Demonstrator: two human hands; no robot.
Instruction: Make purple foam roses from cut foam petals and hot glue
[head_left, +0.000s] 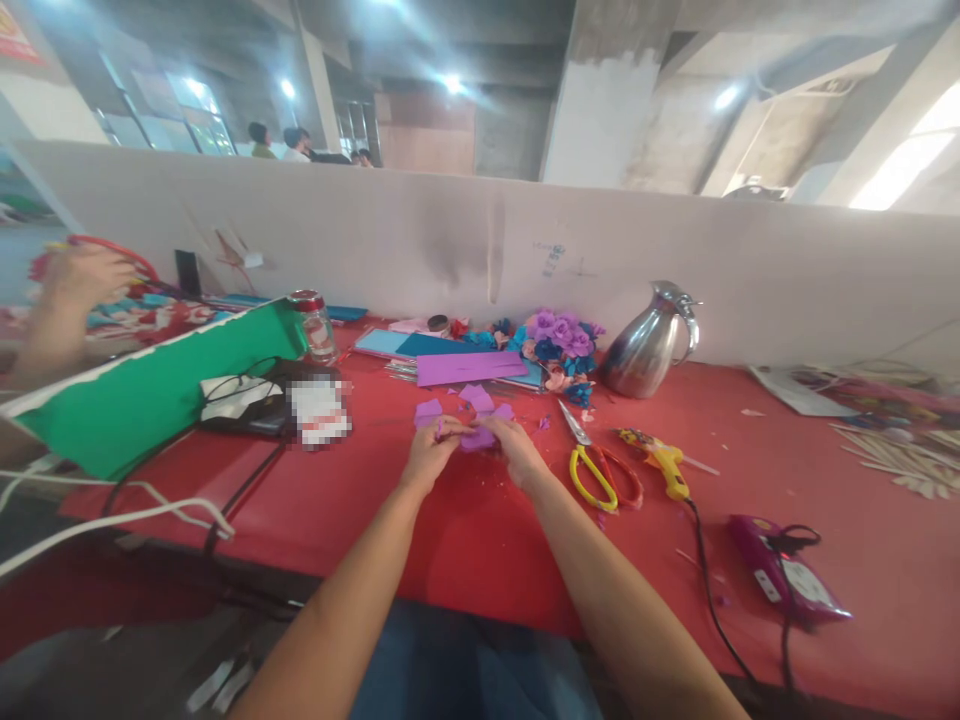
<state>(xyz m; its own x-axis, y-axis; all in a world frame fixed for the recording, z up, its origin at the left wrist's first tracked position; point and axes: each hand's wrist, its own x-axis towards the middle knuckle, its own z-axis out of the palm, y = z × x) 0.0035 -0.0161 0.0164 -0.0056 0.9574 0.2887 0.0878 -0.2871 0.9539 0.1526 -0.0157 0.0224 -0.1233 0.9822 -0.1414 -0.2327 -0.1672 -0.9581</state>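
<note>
My left hand (pixel 431 455) is closed in a pinch, with a small bit of purple paper showing at its fingers. Across from it, my right hand (pixel 514 448) grips a cut purple paper piece (pixel 477 439), its fingertips close to those of the left. Just beyond the hands lie more purple pieces, one at the left (pixel 428 411) and one in the middle (pixel 477 398). Behind these rests a stack of purple paper sheets (pixel 471 369). Fingers partly cover what is held, so its exact shape is unclear.
Right of my hands lie scissors (pixel 596 470) and a yellow glue gun (pixel 666 466), wired near a magenta power box (pixel 784 570). Paper flowers (pixel 559 340) and a steel jug (pixel 646 345) stand behind. A green divider (pixel 172 390) and glass jar (pixel 316 330) are left; a co-worker's hand (pixel 94 275) lies beyond.
</note>
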